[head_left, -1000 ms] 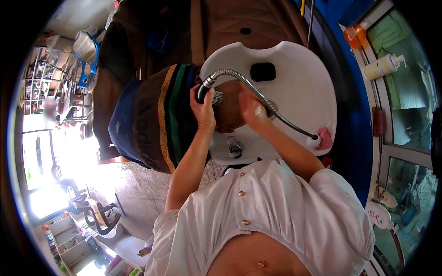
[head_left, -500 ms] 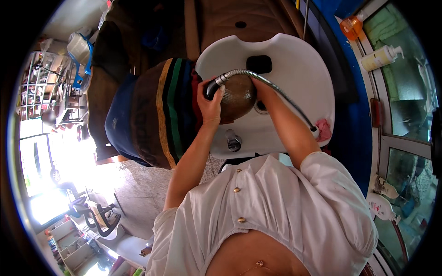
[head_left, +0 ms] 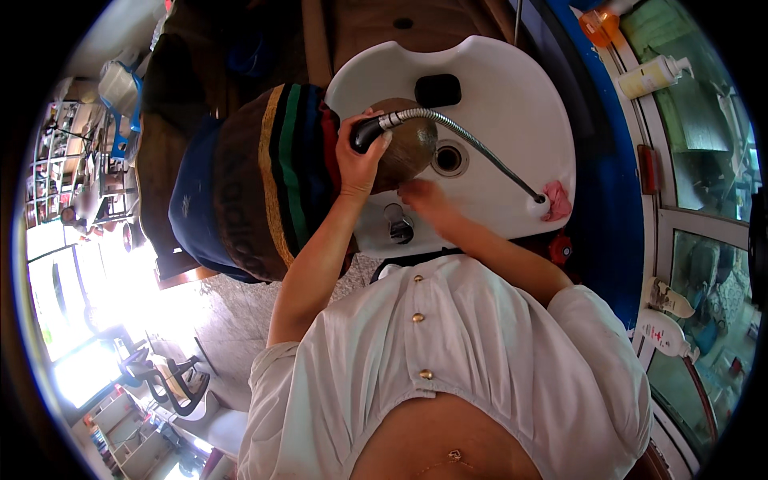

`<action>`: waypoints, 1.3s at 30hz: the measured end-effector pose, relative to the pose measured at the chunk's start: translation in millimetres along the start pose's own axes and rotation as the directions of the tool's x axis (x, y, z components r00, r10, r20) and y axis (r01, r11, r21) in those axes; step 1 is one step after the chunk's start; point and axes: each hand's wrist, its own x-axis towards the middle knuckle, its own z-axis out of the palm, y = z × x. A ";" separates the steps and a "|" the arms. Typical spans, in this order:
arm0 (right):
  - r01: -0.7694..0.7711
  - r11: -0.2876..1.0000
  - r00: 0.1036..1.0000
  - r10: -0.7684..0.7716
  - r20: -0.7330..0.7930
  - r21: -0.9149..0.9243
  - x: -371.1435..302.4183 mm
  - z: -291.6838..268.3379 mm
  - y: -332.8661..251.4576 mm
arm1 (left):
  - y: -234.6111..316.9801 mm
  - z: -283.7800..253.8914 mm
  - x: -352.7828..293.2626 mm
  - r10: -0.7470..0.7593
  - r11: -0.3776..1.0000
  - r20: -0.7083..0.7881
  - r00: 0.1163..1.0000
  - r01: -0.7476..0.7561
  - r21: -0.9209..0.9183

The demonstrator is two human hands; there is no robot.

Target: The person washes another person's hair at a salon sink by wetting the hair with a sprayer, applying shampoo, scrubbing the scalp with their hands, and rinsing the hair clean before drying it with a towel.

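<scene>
A person's wet head (head_left: 412,148) rests over the white wash basin (head_left: 516,104), the body lying to the left under a dark striped covering (head_left: 268,172). My left hand (head_left: 360,166) is wrapped round a black shower head (head_left: 366,135), held close to the left side of the wet head. From it a metal hose (head_left: 480,146) arches across to the basin's right end. My right hand (head_left: 426,200) is at the near side of the head, by the ear area; its fingers are partly hidden and blurred. Below it sits the tap (head_left: 398,224).
The round drain (head_left: 450,159) lies right of the head. A crumpled pink cloth (head_left: 556,200) is beside the hose outlet. Pump bottles (head_left: 652,77) stand along the window at right. A cluttered rack (head_left: 76,164) and a chair (head_left: 172,384) are at left.
My right hand has come from the far right side of the head round to its near side, uncovering the drain. The left hand keeps the shower head at the head.
</scene>
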 end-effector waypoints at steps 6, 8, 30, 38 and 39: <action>-0.011 0.933 1.000 0.008 -0.010 -0.360 -4.0 23.8 8.7 | 10.1 -5.0 -2.6 -0.036 0.999 0.093 0.995 0.037 -0.006; -0.081 0.931 0.997 0.073 -0.036 -0.356 5.0 22.4 17.0 | 15.3 -4.0 -3.0 -0.075 0.996 0.108 0.991 0.079 -0.035; 0.154 0.474 0.900 0.295 -0.321 0.867 -7.6 -104.6 -3.0 | 96.8 -93.1 20.2 -0.351 0.051 0.595 0.723 -0.620 0.783; 0.070 0.486 0.633 0.653 -0.416 0.871 3.9 -139.7 116.7 | 102.3 -94.9 40.6 -0.248 0.039 0.769 0.589 -0.787 0.616; 0.081 0.496 0.637 0.641 -0.428 0.864 3.1 -139.3 127.2 | 99.6 -95.4 41.6 -0.261 0.022 0.763 0.591 -0.787 0.617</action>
